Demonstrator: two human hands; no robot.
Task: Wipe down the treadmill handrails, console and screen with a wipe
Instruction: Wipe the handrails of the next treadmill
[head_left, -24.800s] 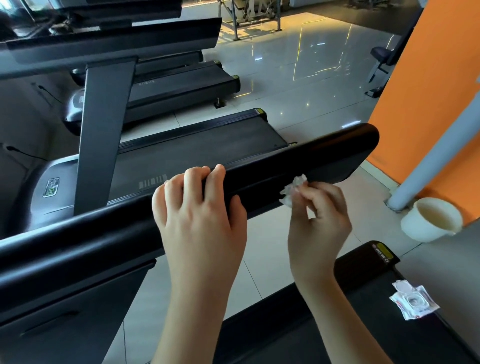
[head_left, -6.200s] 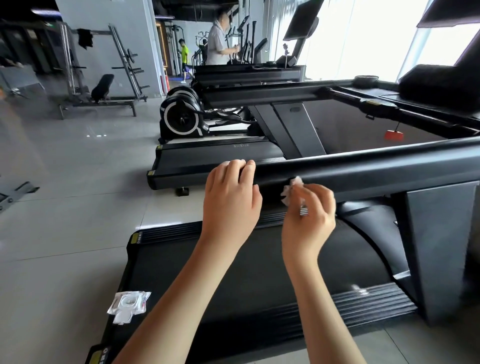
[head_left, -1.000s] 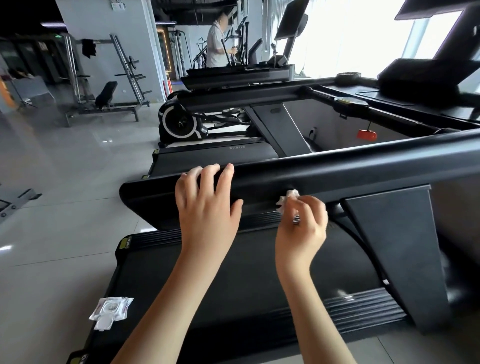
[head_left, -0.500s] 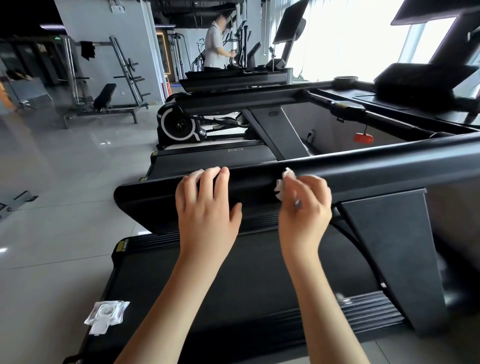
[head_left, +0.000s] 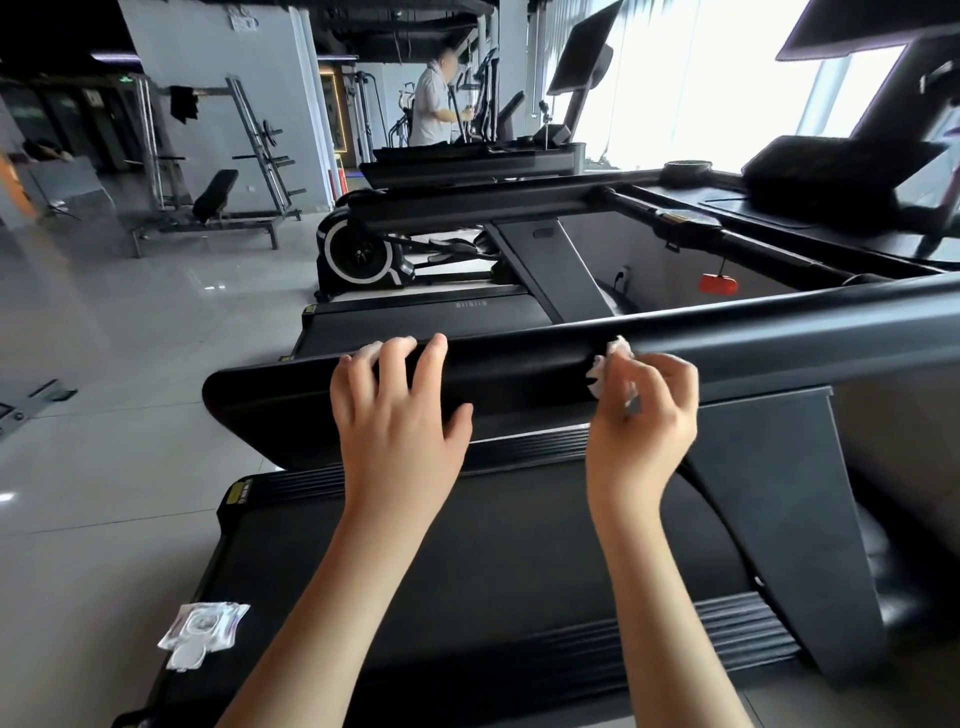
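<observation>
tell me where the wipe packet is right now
In the head view the wipe packet lies at the lower left, on the left edge of the treadmill deck, well below and left of the left hand.

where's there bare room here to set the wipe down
Belt: bare between the wipe packet at its left edge and the upright. Handrail: bare right of the right hand and its wipe, crowded around the left hand.

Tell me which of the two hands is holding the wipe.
The right hand: it pinches the crumpled white wipe against the black handrail. The left hand carries no wipe; it only hooks over the handrail's top edge.
</observation>
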